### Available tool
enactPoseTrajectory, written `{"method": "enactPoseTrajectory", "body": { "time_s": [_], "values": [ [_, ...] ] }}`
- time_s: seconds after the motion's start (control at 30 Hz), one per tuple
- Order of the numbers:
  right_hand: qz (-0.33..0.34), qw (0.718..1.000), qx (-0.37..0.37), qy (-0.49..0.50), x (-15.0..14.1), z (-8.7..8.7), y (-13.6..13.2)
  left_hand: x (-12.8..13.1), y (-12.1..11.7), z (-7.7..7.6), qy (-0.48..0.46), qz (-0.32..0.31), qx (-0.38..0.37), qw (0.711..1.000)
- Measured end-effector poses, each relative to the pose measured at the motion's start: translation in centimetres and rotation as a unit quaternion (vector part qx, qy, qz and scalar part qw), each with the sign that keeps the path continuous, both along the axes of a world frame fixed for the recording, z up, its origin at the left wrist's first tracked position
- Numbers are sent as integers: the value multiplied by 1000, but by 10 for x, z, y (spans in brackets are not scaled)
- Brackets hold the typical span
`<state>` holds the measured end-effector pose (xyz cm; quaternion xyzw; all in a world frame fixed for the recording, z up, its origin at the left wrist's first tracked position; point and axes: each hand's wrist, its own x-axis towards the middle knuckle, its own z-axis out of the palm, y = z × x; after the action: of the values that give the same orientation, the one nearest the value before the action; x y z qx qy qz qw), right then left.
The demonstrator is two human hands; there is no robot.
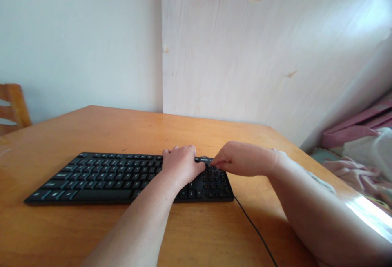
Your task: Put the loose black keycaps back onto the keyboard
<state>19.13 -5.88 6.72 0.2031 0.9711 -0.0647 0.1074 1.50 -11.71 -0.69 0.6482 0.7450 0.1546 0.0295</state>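
Observation:
A black keyboard (104, 194) lies on the wooden table, spanning the left and middle of the head view. Over its right-hand part, my left hand (180, 163) is palm down, with the fingers bent over the back edge and the thumb reaching toward the number pad (216, 185). That pad shows rows of small square stubs, apparently without keycaps. My right hand (241, 159) comes in from the right, with thumb and fingers pressed together at the pad's upper left. Whatever sits between those fingertips is hidden.
A black cable (255, 228) runs from beside the keyboard's right corner toward the front of the wooden table (122, 130). Pale walls stand behind. A wooden chair (18, 103) is at the left, and rumpled pink and white cloth (355, 169) lies beyond the table's right edge.

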Motion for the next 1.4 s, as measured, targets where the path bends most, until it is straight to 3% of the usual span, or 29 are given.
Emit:
{"method": "enactPoseTrajectory", "body": {
  "time_s": [0.3,0.7,1.17,1.4],
  "values": [
    [12,999,31,-24,-7,-5,-8,0,0,-3,3,0,20,1000],
    [27,999,-23,10,1,-1,4,-2,-1,0,-16,-6,18,1000],
    [20,1000,15,-9,-8,-8,-1,2,-3,0,25,1,22,999],
    [-32,997,20,70,1,9,-1,1,-3,2,14,7,2,1000]
  ]
}}
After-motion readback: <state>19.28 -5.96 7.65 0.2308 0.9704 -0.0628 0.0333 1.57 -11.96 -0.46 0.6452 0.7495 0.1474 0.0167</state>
